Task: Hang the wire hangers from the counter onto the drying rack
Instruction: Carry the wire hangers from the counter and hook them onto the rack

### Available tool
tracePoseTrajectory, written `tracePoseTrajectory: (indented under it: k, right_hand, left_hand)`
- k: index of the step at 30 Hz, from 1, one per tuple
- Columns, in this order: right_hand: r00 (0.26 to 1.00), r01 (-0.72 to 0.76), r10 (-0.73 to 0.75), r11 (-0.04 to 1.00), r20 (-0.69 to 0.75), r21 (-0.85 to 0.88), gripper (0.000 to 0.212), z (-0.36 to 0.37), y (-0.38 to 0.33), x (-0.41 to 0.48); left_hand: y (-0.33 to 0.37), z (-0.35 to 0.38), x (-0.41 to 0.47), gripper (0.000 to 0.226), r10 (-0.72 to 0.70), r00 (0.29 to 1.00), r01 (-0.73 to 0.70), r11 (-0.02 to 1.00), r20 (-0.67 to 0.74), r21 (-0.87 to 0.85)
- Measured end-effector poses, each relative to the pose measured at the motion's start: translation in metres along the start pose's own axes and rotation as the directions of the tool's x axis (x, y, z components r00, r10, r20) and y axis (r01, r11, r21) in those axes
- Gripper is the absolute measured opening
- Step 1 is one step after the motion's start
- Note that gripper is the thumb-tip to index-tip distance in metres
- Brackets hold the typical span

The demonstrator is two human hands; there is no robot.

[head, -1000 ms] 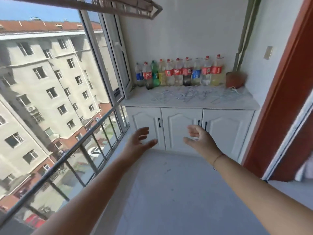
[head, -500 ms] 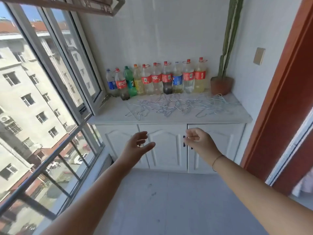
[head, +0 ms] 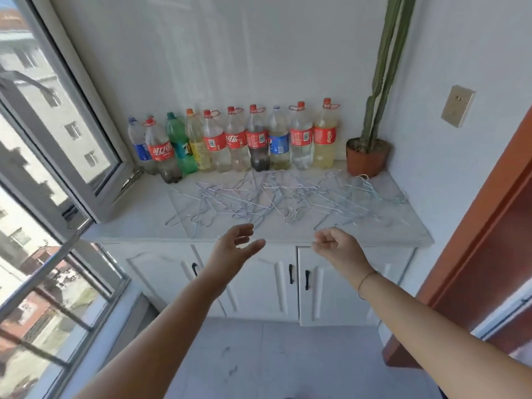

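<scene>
a tangle of wire hangers (head: 276, 203), thin and pale, lying flat on the counter (head: 135, 226), heaped over one another from left of centre to the right end; long axis of the heap left to right, parallel to the front edge; single hangers at all angles, hooks toward no common side, a few at the left reaching near the front edge, too fine and overlapped to count. just behind the heap, a row of plastic bottles (head: 236, 142) upright against the wall, mostly red-labelled, one green, two blue-labelled. at the right back corner a brown pot (head: 367, 159) with a tall green cactus (head: 387, 61), one hanger hook just beside its base. at the left end an inward-swung window sash (head: 80, 133), lower corner over the counter, apart from the hangers. below, white cabinet doors (head: 259, 289) with dark handles; to the right a red-brown door frame (head: 475, 254) and a switch plate (head: 457, 106) on the wall. only bare counter on the near side of the heap. left hand (head: 233, 249) in front of the counter's edge, near the heap, fingers wide and lightly bent, thumb apart, holding and touching nothing. right hand (head: 336, 246) level with it and well apart, fingers curled in toward the palm, nothing visible in it, a thin bracelet (head: 365, 280) on the wrist
</scene>
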State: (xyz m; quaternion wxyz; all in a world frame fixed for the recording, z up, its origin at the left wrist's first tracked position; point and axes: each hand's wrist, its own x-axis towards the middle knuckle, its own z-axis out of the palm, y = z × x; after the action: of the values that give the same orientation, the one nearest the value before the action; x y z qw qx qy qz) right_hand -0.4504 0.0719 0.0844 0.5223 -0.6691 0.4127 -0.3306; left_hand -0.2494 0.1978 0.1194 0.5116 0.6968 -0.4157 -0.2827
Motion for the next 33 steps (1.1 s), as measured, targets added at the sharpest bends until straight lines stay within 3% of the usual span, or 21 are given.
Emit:
tracePoseTrajectory:
  k: [9, 15, 25, 33]
  right_hand:
    - [0.981, -0.126, 0.133, 0.99, -0.144, 0.062, 0.015, -0.019, 0.036, 0.15]
    - [0.947, -0.231, 0.249, 0.967, -0.204, 0.107, 0.015, -0.023, 0.058, 0.23]
    - [0.874, -0.414, 0.459, 0.876, -0.161, 0.249, 0.032, -0.032, 0.107, 0.343]
    - [0.828, -0.527, 0.55, 0.829, -0.106, 0.186, 0.044, -0.039, 0.144, 0.408]
  left_hand:
    - [-0.033, 0.033, 0.175, 0.033, -0.018, 0.991, 0.013, 0.999, 0.132, 0.035]
    - [-0.052, 0.055, 0.266, 0.041, -0.073, 0.974, 0.055, 0.995, 0.217, 0.088]
    - [-0.093, 0.102, 0.379, 0.036, -0.204, 0.947, 0.17, 0.973, 0.247, 0.154]
    - [-0.107, 0.164, 0.446, 0.044, -0.282, 0.924, 0.239, 0.953, 0.258, 0.184]
